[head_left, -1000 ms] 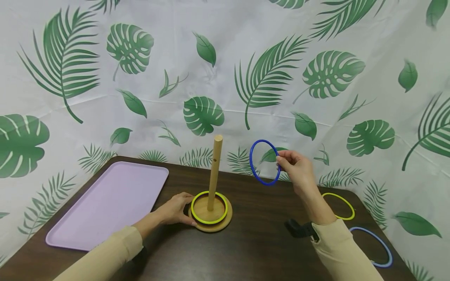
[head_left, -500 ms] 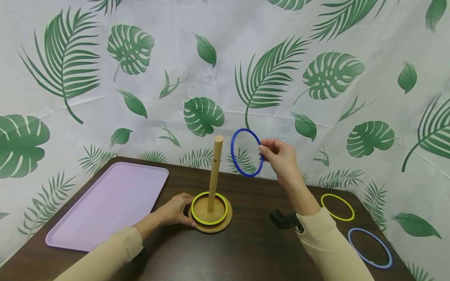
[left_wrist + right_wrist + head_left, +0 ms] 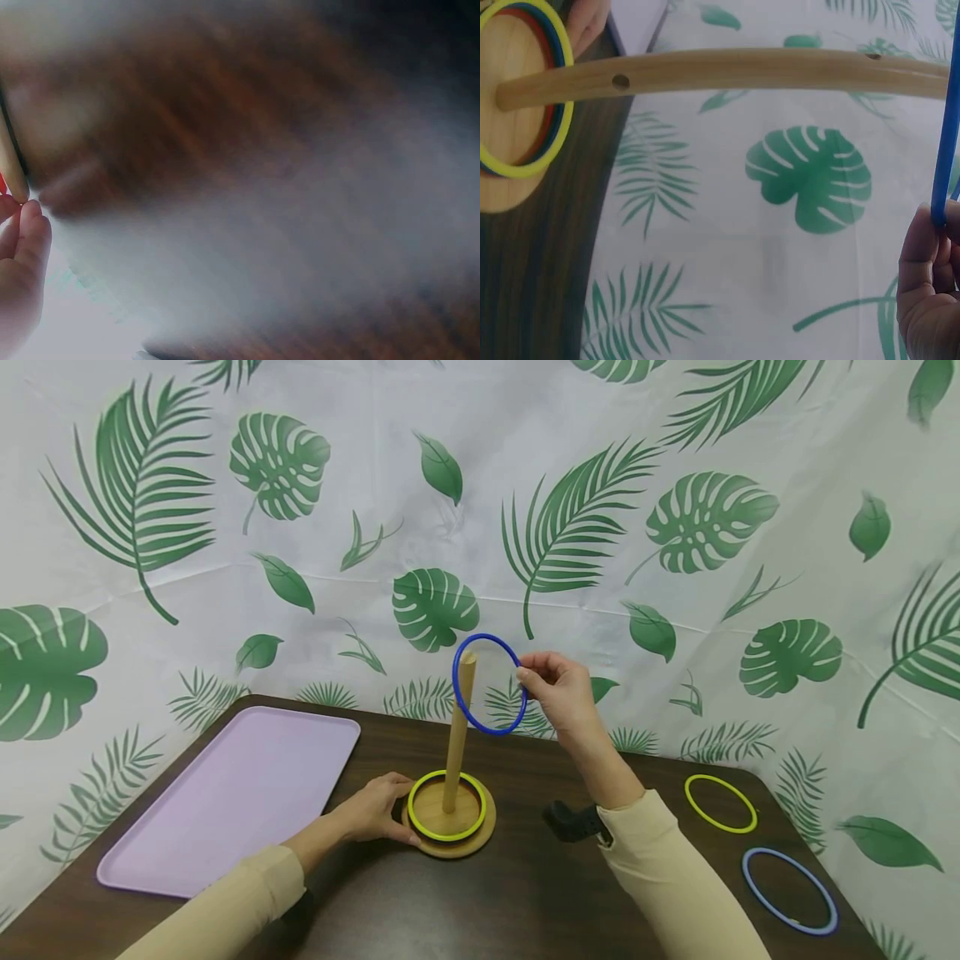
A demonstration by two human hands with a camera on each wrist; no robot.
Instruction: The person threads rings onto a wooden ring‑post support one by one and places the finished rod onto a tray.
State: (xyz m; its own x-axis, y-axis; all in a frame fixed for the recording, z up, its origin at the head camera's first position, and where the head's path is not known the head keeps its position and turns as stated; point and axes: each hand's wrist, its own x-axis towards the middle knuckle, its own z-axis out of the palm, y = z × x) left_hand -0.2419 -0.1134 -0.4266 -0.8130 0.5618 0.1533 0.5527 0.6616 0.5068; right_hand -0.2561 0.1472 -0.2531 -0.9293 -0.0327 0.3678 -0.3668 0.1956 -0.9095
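In the head view my right hand (image 3: 558, 693) pinches a dark blue ring (image 3: 495, 732) by its right side, held upright at the peg's top. Its outline overlaps the tip of the wooden peg (image 3: 456, 743); I cannot tell whether it is around the tip. My left hand (image 3: 375, 810) holds the left edge of the round wooden base (image 3: 486, 831), thumb in front and fingers behind. A yellow ring (image 3: 447, 838) lies around the peg on the base. Beneath it, in the right wrist view, a dark blue-green ring (image 3: 564, 56) and a red ring (image 3: 549, 56) show.
A lilac tray (image 3: 247, 793) lies on the left of the dark wooden table (image 3: 450, 910). To the right lie another yellow ring (image 3: 720, 827) and a light blue ring (image 3: 813, 932). A leaf-patterned cloth (image 3: 337, 635) hangs behind the table.
My right hand has carried the dark blue ring left and slightly up, from right of the peg to its top. The left hand and the stand have stayed put.
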